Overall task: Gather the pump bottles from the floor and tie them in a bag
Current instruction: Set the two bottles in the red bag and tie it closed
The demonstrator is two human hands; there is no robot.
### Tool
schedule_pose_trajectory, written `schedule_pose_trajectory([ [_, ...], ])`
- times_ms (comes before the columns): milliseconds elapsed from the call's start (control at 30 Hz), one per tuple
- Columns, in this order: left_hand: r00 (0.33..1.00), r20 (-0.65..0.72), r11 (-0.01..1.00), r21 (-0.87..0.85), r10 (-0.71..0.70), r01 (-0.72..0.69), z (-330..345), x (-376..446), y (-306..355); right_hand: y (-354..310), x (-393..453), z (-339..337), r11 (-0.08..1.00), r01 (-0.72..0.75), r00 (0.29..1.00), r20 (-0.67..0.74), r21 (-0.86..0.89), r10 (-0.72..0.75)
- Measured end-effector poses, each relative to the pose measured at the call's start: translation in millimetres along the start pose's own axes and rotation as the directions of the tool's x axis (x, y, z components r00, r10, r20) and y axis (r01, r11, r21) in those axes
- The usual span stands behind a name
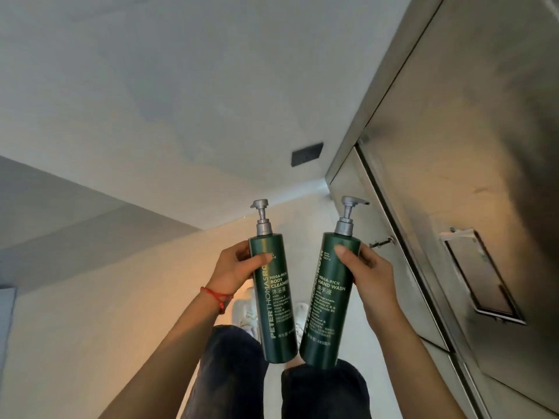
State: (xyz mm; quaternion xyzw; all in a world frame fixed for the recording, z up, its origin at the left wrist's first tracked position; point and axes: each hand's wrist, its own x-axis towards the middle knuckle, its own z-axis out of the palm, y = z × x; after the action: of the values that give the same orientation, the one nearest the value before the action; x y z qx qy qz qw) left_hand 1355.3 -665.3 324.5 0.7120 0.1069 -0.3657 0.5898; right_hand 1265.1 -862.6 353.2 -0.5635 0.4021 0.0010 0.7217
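I hold two tall dark green pump bottles with grey pump heads, upright in front of me. My left hand (234, 267), with a red string on its wrist, grips the upper part of the body cleanser bottle (276, 306). My right hand (367, 272) grips the upper part of the hand wash bottle (328, 313). The bottles stand side by side, their bases almost touching, above my legs and white shoes. No bag is in view.
A brushed-metal cabinet (472, 146) with doors and a framed label holder (481, 273) fills the right side. A pale floor (121, 297) lies below, a grey wall (151, 86) with a dark socket plate (307, 154) ahead. My dark trousers (320, 391) show at the bottom.
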Motion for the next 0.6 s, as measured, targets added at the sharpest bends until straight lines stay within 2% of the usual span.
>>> schedule_pose_trajectory([
  [133, 1.000, -0.028, 1.000, -0.028, 0.005, -0.006, -6.4, -33.9, 29.9, -32.4, -30.6, 1.2, 1.000, -0.007, 1.000, -0.029, 0.024, 0.008],
  [333, 0.996, -0.017, 0.995, -0.045, 0.090, -0.090, -13.2, -66.4, 69.6, -71.3, -65.9, 9.1, 0.998, 0.067, 0.998, -0.022, 0.010, -0.067],
  [467, 0.989, 0.029, 0.989, -0.038, 0.142, -0.141, -13.4, -71.7, 93.2, -87.7, -80.9, 15.6, 0.994, 0.109, 0.993, -0.037, 0.000, -0.109],
  [600, 0.977, 0.132, 0.986, -0.001, 0.167, -0.168, -15.0, -66.7, 112.2, -92.5, -93.6, 22.4, 0.990, 0.141, 0.984, -0.118, 0.028, -0.137],
])
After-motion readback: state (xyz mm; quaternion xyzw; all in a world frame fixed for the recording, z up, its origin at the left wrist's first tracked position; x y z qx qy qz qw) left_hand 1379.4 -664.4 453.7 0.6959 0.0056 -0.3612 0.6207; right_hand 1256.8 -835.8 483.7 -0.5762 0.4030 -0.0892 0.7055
